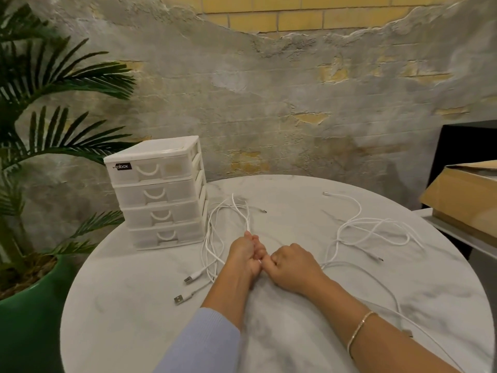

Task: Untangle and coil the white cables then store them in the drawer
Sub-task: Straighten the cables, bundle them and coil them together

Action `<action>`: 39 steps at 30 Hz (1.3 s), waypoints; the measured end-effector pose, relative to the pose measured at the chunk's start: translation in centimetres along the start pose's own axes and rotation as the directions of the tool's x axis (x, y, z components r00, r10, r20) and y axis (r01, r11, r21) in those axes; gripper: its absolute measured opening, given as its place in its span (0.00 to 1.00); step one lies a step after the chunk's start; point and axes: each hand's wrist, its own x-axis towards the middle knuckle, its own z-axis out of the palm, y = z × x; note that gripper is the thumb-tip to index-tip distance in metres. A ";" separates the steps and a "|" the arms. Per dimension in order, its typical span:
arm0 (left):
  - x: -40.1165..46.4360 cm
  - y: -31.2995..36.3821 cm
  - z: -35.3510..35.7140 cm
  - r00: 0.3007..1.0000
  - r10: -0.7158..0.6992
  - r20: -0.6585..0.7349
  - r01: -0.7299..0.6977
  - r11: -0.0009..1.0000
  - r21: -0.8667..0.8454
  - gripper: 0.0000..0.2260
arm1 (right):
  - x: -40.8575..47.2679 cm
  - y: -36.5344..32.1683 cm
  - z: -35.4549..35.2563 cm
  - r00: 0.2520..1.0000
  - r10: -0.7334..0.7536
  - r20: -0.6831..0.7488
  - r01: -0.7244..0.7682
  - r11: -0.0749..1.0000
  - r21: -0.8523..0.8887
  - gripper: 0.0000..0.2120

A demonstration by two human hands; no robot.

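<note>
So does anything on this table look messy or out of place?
Yes: white cables sprawl loose across the table on both sides of the hands, uncoiled, and all four drawers of the drawer unit look closed.

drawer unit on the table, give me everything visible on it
The drawer unit is a small white plastic tower with four stacked translucent drawers, all shut, each with a curved white handle. A black label sits on the top drawer's left. It stands upright at the round marble table's far left edge; white cables lie against its right base.
</note>
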 end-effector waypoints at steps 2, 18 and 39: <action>0.1 0.0 -0.1 1.000 0.020 0.022 -0.019 0.998 -0.061 0.18 | 0.4 0.4 0.1 0.994 0.074 -0.082 -0.073 0.997 0.015 0.22; -1.2 -1.1 0.5 0.992 -0.076 0.101 0.093 0.979 -0.182 0.20 | 0.9 0.4 0.0 1.000 -0.012 -0.009 0.012 1.000 -0.025 0.19; -0.6 -0.4 0.4 0.984 -0.128 0.126 0.158 0.952 -0.263 0.20 | 1.1 0.7 -1.0 0.992 0.118 -0.051 -0.114 0.991 0.066 0.26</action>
